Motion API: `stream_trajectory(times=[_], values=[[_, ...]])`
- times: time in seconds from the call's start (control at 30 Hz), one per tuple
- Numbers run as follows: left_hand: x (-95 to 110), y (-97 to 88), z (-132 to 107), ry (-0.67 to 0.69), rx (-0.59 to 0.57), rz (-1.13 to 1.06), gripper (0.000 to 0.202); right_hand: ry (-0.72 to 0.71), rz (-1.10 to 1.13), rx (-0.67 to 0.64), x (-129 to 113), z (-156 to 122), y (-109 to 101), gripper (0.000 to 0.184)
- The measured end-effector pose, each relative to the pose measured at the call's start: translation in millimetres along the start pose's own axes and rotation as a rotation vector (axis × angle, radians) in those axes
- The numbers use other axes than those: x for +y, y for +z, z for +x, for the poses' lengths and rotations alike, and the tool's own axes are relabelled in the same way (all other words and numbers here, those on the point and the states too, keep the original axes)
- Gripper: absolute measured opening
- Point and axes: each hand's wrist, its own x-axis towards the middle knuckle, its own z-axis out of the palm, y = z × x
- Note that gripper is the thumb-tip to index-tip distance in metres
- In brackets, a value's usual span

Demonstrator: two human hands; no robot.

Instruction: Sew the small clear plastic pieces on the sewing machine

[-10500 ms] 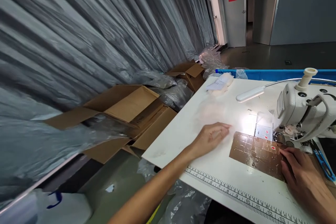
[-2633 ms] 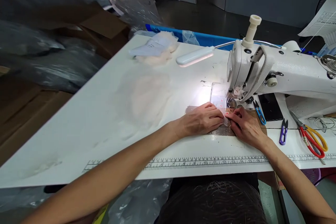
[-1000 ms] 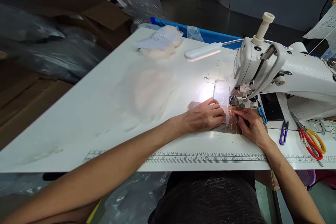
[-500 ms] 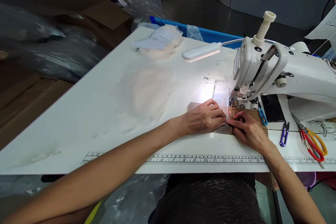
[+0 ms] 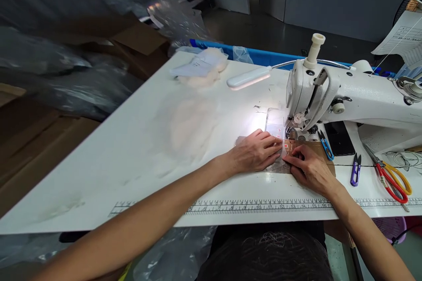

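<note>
My left hand (image 5: 255,151) lies on a thin translucent piece (image 5: 280,158) over the brown taped patch (image 5: 325,151) on the white table (image 5: 148,140), fingers bent and pressing the piece down just left of the needle. My right hand (image 5: 308,167) pinches the same piece from the right, fingertips meeting the left hand's. The white sewing machine (image 5: 343,96) stands directly behind both hands, its lamp (image 5: 247,78) lighting the spot. What exactly lies under my fingers is hidden.
Blue thread snips (image 5: 325,145), purple snips (image 5: 355,170) and red-and-yellow scissors (image 5: 392,178) lie right of my hands. A black phone (image 5: 338,138) rests by the machine. Pale fabric with a paper slip (image 5: 201,66) sits at the far edge. Cardboard boxes (image 5: 138,46) stand left.
My hands stay at the needle; the right fingers shifted slightly on the piece. The camera tilted a little, so the machine sits lower and more to the left.
</note>
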Motion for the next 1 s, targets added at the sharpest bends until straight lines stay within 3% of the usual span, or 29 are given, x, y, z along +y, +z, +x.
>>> stream_trajectory(times=[0.23, 0.43, 0.63, 0.87, 1.0], values=[[4, -7.2, 3, -0.023, -0.094, 0.036, 0.036, -0.017, -0.029, 0.013, -1, 1, 0, 0.032], [13, -10.9, 3, -0.056, -0.252, 0.111, 0.041, -0.036, -0.071, 0.007, -1, 0, 0, 0.030], [21, -4.5, 1, -0.135, -0.178, 0.167, 0.034, -0.036, -0.136, -0.098, 0, 10, -4, 0.024], [-10, 3.0, 10, -0.068, -0.185, 0.035, 0.038, 0.044, -0.228, -0.164, 4, 24, -6, 0.030], [-18, 4.0, 7, -0.125, -0.140, -0.087, 0.036, 0.054, -0.210, -0.140, 4, 21, -2, 0.029]])
